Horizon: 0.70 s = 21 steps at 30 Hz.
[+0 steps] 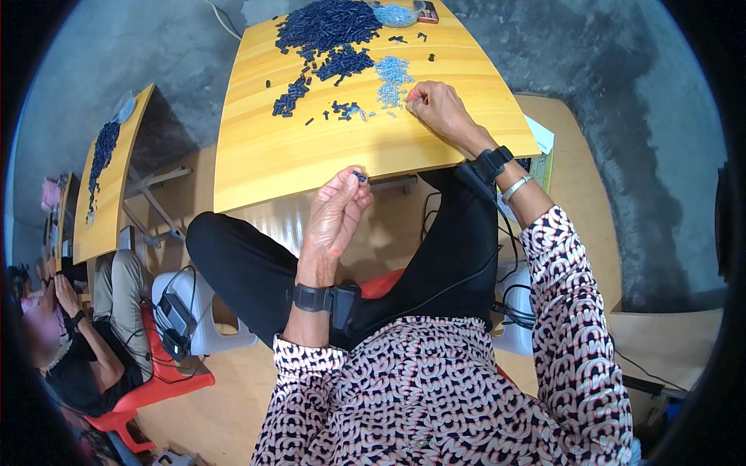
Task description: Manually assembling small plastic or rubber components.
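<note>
My left hand (337,208) is held just off the table's near edge, thumb and fingers closed on a small dark blue plastic piece (359,177). Over the right part of the yellow wooden table (264,159), my right hand (441,110) has its fingertips pinched together beside a loose heap of small light blue pieces (393,76). Whatever lies between those fingertips is too small to make out. Left of that heap are scattered dark blue pieces (291,98), with a few dark and light ones mixed (347,109) nearer to me.
A large mound of dark blue pieces (326,25) covers the table's far side, beside a clear bowl (395,14) of light blue pieces and a small red-and-dark box (428,12). At left, another person (93,353) sits by a second table (130,144). Cables (517,303) hang near my right leg.
</note>
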### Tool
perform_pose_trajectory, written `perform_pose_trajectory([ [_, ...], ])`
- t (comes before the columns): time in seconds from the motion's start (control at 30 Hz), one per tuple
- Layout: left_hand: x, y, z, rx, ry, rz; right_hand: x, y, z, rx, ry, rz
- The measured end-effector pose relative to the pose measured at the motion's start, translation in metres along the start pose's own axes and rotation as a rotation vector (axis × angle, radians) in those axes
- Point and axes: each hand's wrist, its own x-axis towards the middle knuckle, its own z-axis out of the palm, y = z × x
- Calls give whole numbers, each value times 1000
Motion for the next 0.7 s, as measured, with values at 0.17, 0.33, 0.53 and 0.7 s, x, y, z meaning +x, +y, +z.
perform_pose_trajectory([
  [0.17, 0, 0, 1, 17, 2, 13, -1, -11, -1, -9, -18, 17],
  [0.33, -1, 0, 3, 29, 21, 5, -1, -13, 1, -78, -61, 42],
  [0.53, 0, -1, 0, -12, -6, -4, -2, -11, 5, -101, -29, 17],
  [0.7, -2, 1, 1, -39, 4, 4, -3, -12, 5, -89, -21, 8],
])
